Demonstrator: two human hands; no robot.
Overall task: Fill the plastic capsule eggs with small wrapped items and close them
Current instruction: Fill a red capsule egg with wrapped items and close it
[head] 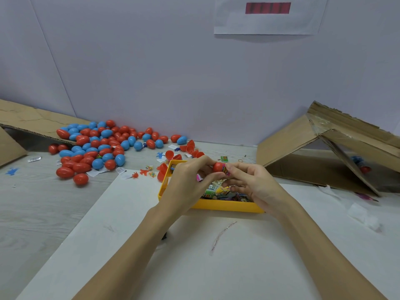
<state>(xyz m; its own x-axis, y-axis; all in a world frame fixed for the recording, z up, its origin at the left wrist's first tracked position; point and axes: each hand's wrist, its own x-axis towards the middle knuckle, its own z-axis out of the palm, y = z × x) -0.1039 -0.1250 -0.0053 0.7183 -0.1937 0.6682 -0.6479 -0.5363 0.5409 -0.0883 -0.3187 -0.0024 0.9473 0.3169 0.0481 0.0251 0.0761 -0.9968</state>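
Over a yellow tray (pixel 218 206) of small wrapped items (pixel 216 189), both my hands meet. My left hand (pixel 190 180) grips a red egg half (pixel 218 166) between thumb and fingers. My right hand (pixel 249 182) pinches a pink wrapped item (pixel 225 170) at the open mouth of that half. A heap of closed red and blue eggs (pixel 97 146) lies at the back left. Several open red egg halves (pixel 188 150) lie just behind the tray.
A torn cardboard box (pixel 324 152) lies on its side at the right, and another cardboard flap (pixel 28 122) at the far left. Small plastic toys (pixel 142 172) and paper scraps are scattered left of the tray. A white sheet (pixel 194 245) covers the near table.
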